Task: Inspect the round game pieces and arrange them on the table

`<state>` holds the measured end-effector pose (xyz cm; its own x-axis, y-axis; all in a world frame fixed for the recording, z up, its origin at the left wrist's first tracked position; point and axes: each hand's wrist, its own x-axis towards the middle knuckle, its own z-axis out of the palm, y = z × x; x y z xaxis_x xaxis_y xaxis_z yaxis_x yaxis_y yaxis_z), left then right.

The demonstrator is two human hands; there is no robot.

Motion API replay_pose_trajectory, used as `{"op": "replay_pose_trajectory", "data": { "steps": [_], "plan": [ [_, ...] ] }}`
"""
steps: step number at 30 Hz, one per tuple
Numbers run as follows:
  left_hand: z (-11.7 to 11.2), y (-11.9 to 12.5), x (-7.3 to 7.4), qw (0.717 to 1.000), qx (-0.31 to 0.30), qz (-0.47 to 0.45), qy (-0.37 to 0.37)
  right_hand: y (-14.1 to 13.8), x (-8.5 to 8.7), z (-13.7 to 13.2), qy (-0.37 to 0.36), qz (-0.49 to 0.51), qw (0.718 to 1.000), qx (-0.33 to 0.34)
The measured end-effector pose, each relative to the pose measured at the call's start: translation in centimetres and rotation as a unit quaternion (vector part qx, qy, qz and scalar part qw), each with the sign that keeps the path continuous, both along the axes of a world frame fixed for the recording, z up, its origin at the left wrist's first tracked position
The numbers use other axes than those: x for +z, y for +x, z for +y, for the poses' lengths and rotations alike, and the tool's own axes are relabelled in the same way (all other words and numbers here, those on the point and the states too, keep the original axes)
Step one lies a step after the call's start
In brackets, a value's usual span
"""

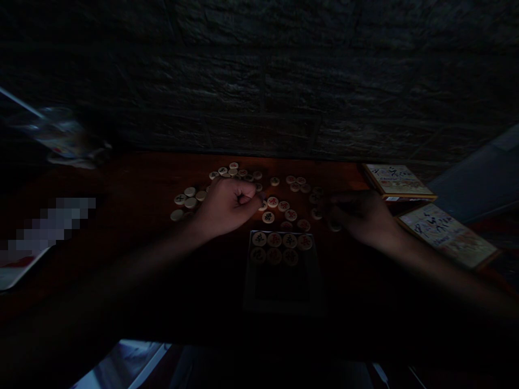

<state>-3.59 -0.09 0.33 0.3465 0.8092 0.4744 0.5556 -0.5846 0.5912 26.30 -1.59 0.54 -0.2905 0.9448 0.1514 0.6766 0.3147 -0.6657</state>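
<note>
So, seven round pale discs, red- or dark-lettered, sit in your dim rectangular tray, loads more loose beyond it. Left hand curled, right hand shadowed; can't tell either's grip.

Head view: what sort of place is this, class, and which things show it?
Perhaps a dim café or games corner: a wooden table, round character-marked pieces on it, and what looks like a cup with a straw.
</note>
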Motion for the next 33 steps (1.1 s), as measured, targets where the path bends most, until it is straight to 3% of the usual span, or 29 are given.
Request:
{"op": "replay_pose_trajectory", "data": {
  "steps": [33],
  "plan": [
    [0.01, -0.11, 0.00, 1.000, -0.002, 0.008, 0.007, 0.06, -0.20, 0.02, 0.010, 0.012, 1.000, 0.010]
  ]
}}
